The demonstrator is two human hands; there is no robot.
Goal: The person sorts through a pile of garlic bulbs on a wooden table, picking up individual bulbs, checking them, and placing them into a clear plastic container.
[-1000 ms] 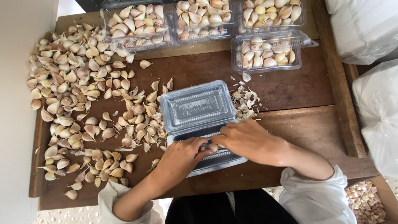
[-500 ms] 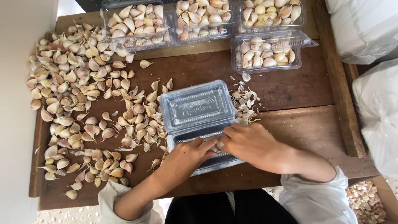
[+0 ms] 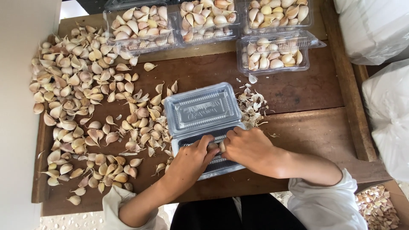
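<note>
A clear plastic clamshell box (image 3: 200, 111) lies open on the wooden table (image 3: 298, 91), its lid flipped away from me. Both hands are over the box's tray. My left hand (image 3: 191, 159) pinches a garlic clove (image 3: 212, 146) at the tray's middle. My right hand (image 3: 247, 147) meets it there with curled fingers touching the same clove. What lies in the tray under the hands is hidden. Many loose garlic cloves (image 3: 81, 106) are spread over the table's left half.
Several clear boxes filled with garlic cloves (image 3: 272, 53) stand along the table's far edge. A small heap of papery garlic skins (image 3: 253, 106) lies right of the open box. White sacks (image 3: 383, 85) stand at the right, and a container of peelings (image 3: 377, 206) sits below right.
Both hands have stayed over the tray, with the fingers drawing closer together around a clove. The box and the loose cloves have not moved.
</note>
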